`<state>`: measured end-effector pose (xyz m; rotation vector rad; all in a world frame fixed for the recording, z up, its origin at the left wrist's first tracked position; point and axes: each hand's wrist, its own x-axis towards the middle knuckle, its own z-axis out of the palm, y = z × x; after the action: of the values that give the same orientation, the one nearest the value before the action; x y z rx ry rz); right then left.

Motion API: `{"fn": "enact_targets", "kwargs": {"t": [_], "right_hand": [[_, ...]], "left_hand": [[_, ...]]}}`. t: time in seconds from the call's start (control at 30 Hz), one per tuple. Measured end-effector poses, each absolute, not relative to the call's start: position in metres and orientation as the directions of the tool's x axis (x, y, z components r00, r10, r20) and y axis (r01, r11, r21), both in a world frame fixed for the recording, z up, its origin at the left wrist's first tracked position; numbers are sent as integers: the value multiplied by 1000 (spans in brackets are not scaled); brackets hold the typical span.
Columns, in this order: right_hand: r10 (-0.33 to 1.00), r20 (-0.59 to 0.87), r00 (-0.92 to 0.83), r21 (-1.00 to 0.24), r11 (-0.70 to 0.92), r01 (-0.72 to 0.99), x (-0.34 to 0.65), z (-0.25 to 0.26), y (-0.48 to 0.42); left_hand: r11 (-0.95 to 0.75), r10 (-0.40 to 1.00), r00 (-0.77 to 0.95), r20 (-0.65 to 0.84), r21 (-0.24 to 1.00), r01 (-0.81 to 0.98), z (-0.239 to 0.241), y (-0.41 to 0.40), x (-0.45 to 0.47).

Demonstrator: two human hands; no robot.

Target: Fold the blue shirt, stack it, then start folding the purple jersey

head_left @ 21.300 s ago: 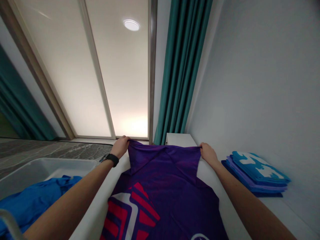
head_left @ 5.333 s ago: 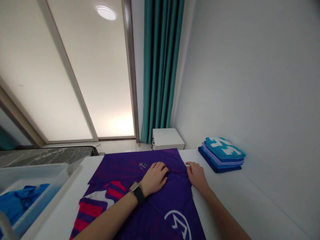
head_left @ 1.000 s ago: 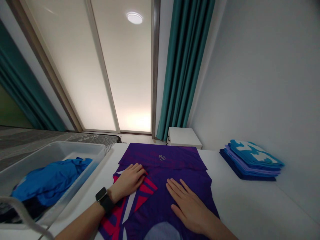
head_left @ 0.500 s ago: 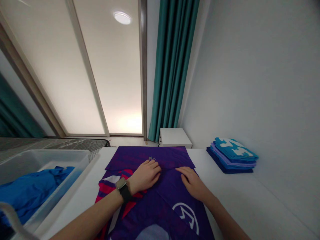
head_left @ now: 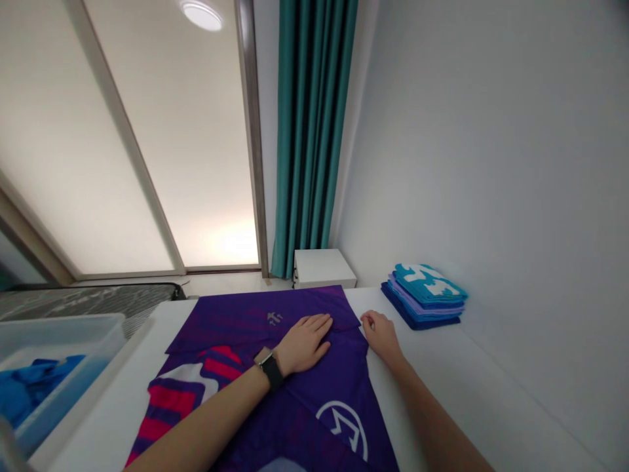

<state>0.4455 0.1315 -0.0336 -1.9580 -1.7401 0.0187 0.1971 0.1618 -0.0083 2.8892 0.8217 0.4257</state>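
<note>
A purple shirt (head_left: 339,373) with red stripes and a white round logo lies spread on the white table, its far part folded over in a band. My left hand (head_left: 305,342), wearing a watch (head_left: 268,366) on the wrist, rests flat on the cloth near the fold, fingers stretched out. At the right edge of that band, my right hand (head_left: 381,333) has its fingers curled, thumb and forefinger pinching the shirt's edge. A small grey print (head_left: 275,318) shows on the band left of my left hand.
A stack of folded clothes (head_left: 425,298) sits at the right by the wall. To the left stands a clear plastic bin (head_left: 105,334) with blue clothing (head_left: 34,383) inside. Beyond the table are a white cabinet (head_left: 324,267) and a green curtain (head_left: 312,144).
My left hand has slid right across the shirt and flattened. My right hand has moved to the shirt's right edge and closed there. The view has turned to the right.
</note>
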Motion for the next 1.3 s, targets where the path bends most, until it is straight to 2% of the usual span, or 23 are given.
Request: {"fn": "enact_targets", "kwargs": {"t": [0.2, 0.33, 0.43, 0.5, 0.6, 0.7, 0.8, 0.97, 1.1, 1.17, 1.3], "right_hand": [[929, 302, 216, -239, -146, 960, 435, -29, 133], [926, 301, 229, -266, -149, 952, 432, -32, 136], [919, 314, 240, -355, -121, 927, 432, -35, 140], [914, 312, 259, -487, -80, 870, 433, -35, 142], [914, 285, 290, -724, 7, 690, 432, -33, 143], [908, 304, 290, -804, 81, 589, 431, -33, 143], [913, 311, 265, -751, 66, 657, 430, -32, 140], [932, 338, 134, -584, 96, 806, 429, -32, 140], [928, 336, 164, -619, 86, 781, 434, -35, 142], [931, 326, 165, -596, 67, 801, 436, -38, 142], [940, 309, 146, -441, 5, 898, 435, -41, 139]], "left_hand": [[-829, 555, 798, 235, 234, 508, -21, 166, 193], [-835, 545, 807, 228, 236, 497, -22, 167, 192], [-827, 557, 800, 223, 239, 510, -22, 166, 192], [-818, 571, 788, 230, 243, 522, -21, 165, 192], [-813, 578, 782, 233, 243, 529, -20, 165, 192], [-816, 573, 789, 223, 245, 523, -20, 164, 192], [-820, 567, 792, 227, 249, 516, -20, 165, 192], [-819, 569, 787, 238, 244, 519, -22, 166, 192], [-811, 581, 777, 245, 254, 527, -22, 165, 192], [-807, 586, 776, 234, 255, 533, -20, 165, 192], [-808, 583, 781, 222, 252, 532, -17, 164, 192]]}}
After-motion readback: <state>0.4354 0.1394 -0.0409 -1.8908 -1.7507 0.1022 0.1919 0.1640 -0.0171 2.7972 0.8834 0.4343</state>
